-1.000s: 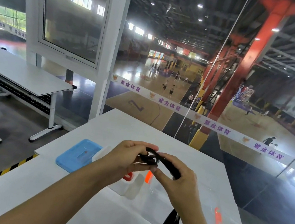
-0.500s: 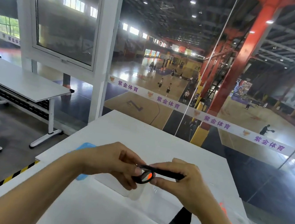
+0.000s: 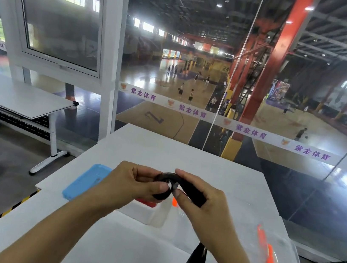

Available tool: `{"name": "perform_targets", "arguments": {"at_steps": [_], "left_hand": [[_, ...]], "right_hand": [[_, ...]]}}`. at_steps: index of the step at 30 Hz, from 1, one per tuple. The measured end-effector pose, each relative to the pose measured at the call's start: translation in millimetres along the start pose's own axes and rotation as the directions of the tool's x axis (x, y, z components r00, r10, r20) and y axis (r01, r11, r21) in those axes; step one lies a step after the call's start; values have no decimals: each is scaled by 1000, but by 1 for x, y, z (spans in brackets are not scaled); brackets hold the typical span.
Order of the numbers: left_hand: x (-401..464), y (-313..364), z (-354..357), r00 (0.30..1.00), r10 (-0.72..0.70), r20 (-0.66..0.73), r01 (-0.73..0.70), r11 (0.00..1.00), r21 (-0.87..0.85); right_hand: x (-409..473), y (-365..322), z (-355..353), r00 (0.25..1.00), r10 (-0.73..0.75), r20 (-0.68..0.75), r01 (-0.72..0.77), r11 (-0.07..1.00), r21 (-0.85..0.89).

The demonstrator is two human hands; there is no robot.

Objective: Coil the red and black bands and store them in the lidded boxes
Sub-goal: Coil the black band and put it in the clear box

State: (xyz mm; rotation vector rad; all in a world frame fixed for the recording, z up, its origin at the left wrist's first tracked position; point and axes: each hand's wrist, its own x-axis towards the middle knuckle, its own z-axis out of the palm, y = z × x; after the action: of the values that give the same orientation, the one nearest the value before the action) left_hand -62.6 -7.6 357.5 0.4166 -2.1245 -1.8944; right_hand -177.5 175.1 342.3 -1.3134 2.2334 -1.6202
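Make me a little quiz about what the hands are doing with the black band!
1. True or false: both hands pinch the black band's coil.
2. What colour is the lid lying on the table? A) green B) blue C) yellow
3. Fill in: the loose tail of the black band hangs down below the ____ hand.

Key:
1. True: the left hand and right hand both grip it.
2. B
3. right
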Motion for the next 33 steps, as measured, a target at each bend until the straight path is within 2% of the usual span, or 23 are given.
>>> {"name": "perform_targets", "arguments": {"at_steps": [4, 7, 9, 11, 13, 15, 18, 21, 24, 26, 33], "left_hand": [[-3, -9, 20, 988, 16, -152, -33, 993, -114], [-3, -14, 40, 968, 23, -248, -72, 979, -189], [-5, -16, 53, 948, 6, -318, -94, 961, -261], [-7, -18, 64, 943, -25, -331, -91, 940, -330], [-9, -23, 72, 948, -77, -308, -44, 929, -368], [-10, -27, 71, 961, -123, -248, 24, 930, -368], [-10, -30, 56, 990, -141, -18, 126, 932, -339], [-6, -25, 35, 983, -118, 142, 142, 974, -175], [1, -16, 24, 974, -106, 198, 106, 994, 9], [2, -13, 22, 966, -124, 225, 111, 991, 69], [3, -18, 26, 973, -106, 207, 99, 994, 42]], "right_hand": [[-8, 7, 19, 992, 46, -119, -37, 997, 74], [-17, 7, 35, 990, 81, -116, -68, 992, 109], [-22, 9, 45, 991, 77, -113, -71, 995, 64], [-24, 13, 51, 985, 83, -151, -84, 996, -1], [-24, 17, 51, 973, 124, -194, -134, 990, -38], [-24, 23, 43, 980, 129, -155, -141, 988, -69], [-25, 28, 22, 993, 117, 14, -116, 992, -55], [-23, 23, 5, 974, 84, 210, -73, 995, -61], [-20, 22, 0, 960, 64, 272, -43, 996, -81], [-18, 23, 0, 957, 49, 285, -36, 998, -53], [-16, 35, -2, 966, 57, 252, -38, 996, -81]]}}
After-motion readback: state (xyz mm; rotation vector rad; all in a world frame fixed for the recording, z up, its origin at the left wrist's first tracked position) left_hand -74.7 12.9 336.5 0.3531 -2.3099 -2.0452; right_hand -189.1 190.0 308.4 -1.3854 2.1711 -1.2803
